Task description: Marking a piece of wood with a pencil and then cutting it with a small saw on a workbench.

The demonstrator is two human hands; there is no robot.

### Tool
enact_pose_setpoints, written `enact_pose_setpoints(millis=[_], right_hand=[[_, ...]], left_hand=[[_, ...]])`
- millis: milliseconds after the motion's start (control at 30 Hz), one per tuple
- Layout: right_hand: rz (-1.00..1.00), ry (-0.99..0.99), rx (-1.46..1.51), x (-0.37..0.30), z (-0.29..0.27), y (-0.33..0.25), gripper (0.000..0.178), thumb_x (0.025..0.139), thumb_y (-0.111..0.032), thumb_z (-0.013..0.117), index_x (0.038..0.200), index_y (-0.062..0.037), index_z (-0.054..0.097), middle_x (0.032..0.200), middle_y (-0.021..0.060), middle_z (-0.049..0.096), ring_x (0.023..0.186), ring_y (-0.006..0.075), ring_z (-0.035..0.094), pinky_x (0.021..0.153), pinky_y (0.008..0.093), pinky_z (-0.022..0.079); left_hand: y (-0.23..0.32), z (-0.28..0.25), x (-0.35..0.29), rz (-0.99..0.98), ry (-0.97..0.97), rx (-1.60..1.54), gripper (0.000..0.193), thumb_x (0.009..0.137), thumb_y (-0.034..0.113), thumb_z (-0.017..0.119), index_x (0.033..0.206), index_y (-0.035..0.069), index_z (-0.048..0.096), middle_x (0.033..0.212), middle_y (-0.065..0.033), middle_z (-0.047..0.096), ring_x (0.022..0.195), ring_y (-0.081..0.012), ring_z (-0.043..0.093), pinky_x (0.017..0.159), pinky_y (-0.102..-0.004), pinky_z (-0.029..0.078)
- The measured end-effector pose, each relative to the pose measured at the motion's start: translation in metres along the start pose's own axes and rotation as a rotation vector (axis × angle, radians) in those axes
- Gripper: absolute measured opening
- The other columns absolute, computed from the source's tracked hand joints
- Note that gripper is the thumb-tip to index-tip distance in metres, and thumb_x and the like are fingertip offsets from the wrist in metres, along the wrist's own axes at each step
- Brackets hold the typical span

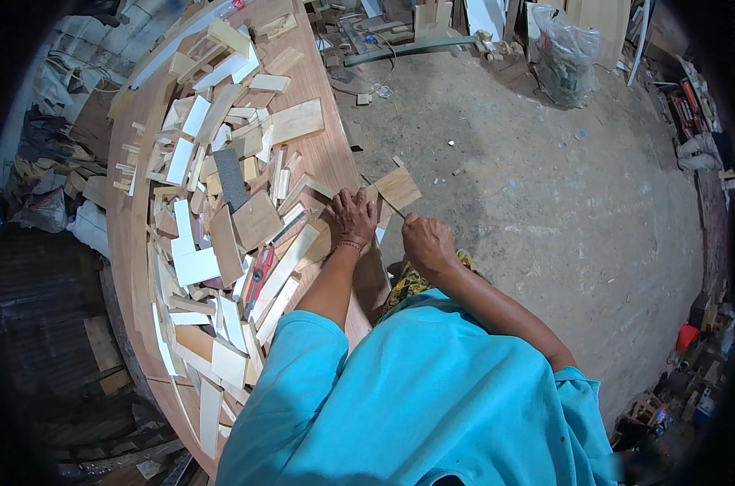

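My left hand (353, 217) lies with its fingers spread, pressing down on wood at the table's right edge. From under it a thin light-brown board (399, 188) sticks out past the edge, over the floor. My right hand (429, 243) is closed in a fist just right of the edge. Out of that fist runs a thin, dark, straight-bladed tool (393, 209), slanting up and left across the board. Its handle is hidden in the fist, so whether it is a saw or a file I cannot tell. Wood offcuts (256, 220) lie left of my left hand.
The long wooden table (335, 121) carries heaped wood and white offcuts, a red-handled tool (259, 274) and a dark grey strip (230, 180). A clear plastic bag (565, 61) stands on the concrete floor (529, 202). Clutter lines the right wall.
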State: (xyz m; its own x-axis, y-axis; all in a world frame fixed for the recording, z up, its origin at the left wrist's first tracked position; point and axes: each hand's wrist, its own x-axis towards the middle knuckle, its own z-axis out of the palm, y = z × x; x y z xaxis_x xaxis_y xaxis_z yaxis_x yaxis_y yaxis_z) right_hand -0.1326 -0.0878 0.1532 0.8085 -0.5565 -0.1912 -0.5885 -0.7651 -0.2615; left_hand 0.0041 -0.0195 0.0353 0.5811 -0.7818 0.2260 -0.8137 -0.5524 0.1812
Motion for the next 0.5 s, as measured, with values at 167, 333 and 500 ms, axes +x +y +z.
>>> enact_pose_setpoints(millis=[167, 333, 500], right_hand=[[-0.036, 0.016, 0.006, 0.015, 0.013, -0.002, 0.009, 0.067, -0.008, 0.052, 0.07, 0.0003, 0.055, 0.061, 0.0157, 0.057, 0.061, 0.0265, 0.06, 0.053, 0.0342, 0.047], [-0.032, 0.047, 0.218, 0.052, 0.045, -0.001, 0.016, 0.073, -0.01, 0.043, 0.075, 0.0029, 0.053, 0.064, 0.0171, 0.057, 0.064, 0.0305, 0.059, 0.055, 0.0384, 0.047], [-0.025, 0.036, 0.173, 0.021, 0.036, 0.003, 0.011, 0.071, -0.009, 0.047, 0.071, 0.0012, 0.051, 0.064, 0.0197, 0.057, 0.061, 0.0291, 0.059, 0.052, 0.0386, 0.047]], left_hand=[[-0.001, 0.006, 0.001, 0.041, 0.015, 0.057, 0.035, 0.073, 0.032, 0.049, 0.101, 0.011, 0.049, 0.091, -0.0122, 0.041, 0.09, -0.0288, 0.039, 0.076, -0.0438, 0.03], [-0.01, 0.024, 0.002, -0.059, -0.043, 0.026, 0.034, 0.072, 0.032, 0.047, 0.101, 0.015, 0.049, 0.093, -0.0122, 0.041, 0.091, -0.0292, 0.039, 0.077, -0.0468, 0.027], [0.001, 0.002, 0.002, -0.11, -0.011, 0.122, 0.034, 0.074, 0.035, 0.047, 0.102, 0.015, 0.049, 0.094, -0.0109, 0.042, 0.089, -0.0281, 0.04, 0.074, -0.0424, 0.03]])
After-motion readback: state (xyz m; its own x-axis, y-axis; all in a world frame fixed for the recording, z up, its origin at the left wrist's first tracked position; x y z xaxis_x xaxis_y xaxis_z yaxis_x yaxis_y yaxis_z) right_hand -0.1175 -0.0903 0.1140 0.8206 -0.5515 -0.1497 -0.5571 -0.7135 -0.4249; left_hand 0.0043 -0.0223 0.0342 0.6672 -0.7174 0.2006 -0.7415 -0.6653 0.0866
